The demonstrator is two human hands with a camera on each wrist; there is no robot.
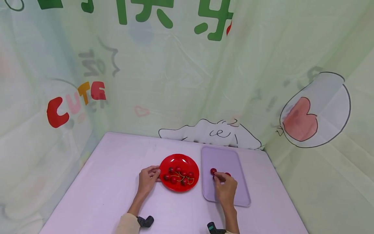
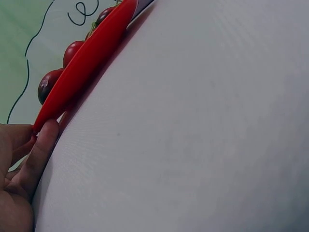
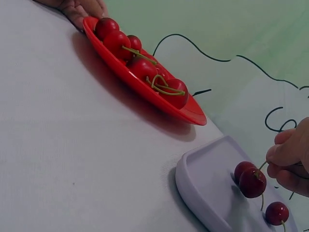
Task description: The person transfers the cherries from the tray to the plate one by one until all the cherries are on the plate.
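Observation:
A round red plate [image 1: 178,158] bears several dark red cherries [image 3: 142,68] with green stems. My left hand [image 1: 147,179] pinches the plate's left rim; in the left wrist view, one finger [image 2: 47,135] lies under the edge. Over the light purple tray [image 1: 218,156], my right hand [image 1: 226,192] pinches the thin stem of a cherry [image 3: 253,182] between thumb and fingertips. That cherry hangs below the fingers and partly covers a second cherry [image 3: 243,169] behind it. A third cherry [image 3: 277,213] lies nearer in the tray.
The tray stands just right of the plate on a table [image 1: 117,169] with a pale cloth. A printed curtain [image 1: 181,84] hangs behind the table and along both sides. Dark wrist devices [image 1: 145,221] sit on both forearms.

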